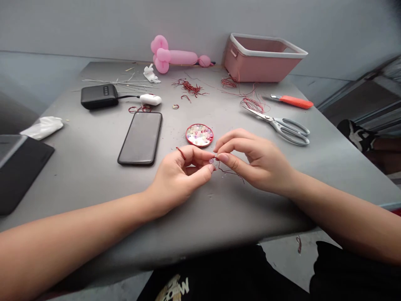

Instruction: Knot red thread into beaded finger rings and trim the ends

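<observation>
Head view: left hand (180, 171) and right hand (250, 161) meet fingertip to fingertip at desk (94, 188) centre. Both pinched shut on small clear bead (212, 161) and red thread (230, 171). Thread trails toward 4 o'clock from bead, under right hand; loop over left finger. Bead dish (199, 135) just beyond, 12 o'clock. Scissors (282, 125) at 2 o'clock.

Grey table (94, 175) sitting against a plain pale grey wall (94, 25), its right corner angling toward the camera. Even, soft light falling across the top, no hard shadows. Lighter grey floor (282, 255) showing below the front edge; dark blurred furniture (369, 100) standing at right.
</observation>
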`<state>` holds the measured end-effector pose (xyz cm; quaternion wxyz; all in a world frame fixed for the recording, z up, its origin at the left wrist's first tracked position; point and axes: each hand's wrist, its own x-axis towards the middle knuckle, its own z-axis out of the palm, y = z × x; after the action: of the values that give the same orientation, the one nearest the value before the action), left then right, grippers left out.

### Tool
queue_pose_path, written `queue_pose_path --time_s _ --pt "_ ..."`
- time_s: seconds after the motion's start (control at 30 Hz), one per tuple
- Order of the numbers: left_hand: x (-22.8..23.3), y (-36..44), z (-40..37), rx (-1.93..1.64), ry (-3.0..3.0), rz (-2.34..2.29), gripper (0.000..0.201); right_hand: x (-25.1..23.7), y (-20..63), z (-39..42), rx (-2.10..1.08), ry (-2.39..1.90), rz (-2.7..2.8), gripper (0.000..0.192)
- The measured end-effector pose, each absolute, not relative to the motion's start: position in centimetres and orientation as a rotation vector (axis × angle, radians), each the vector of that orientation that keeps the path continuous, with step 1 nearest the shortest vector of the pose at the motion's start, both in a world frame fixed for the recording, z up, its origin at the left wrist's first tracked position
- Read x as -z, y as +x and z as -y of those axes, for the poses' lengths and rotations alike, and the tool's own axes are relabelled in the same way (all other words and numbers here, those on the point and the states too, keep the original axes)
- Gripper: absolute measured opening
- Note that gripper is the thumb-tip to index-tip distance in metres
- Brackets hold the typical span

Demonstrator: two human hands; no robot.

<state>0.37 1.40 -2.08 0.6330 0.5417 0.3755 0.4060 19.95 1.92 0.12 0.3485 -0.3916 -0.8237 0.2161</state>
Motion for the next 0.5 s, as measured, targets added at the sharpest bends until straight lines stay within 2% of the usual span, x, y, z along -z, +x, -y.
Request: queue_pose_path --time_s 0.23,0.5 --pt "1.92 0.35 -1.51 -0.912 1.232 -0.848 0.015 0.20 20.32 -2.65 -0.967 -1.040 2.062 0.028" --pt "2.19 0.33 -1.52 -0.918 1.280 -0.811 0.017 0.14 20.31 -2.84 -1.139 -1.042 1.942 0.026"
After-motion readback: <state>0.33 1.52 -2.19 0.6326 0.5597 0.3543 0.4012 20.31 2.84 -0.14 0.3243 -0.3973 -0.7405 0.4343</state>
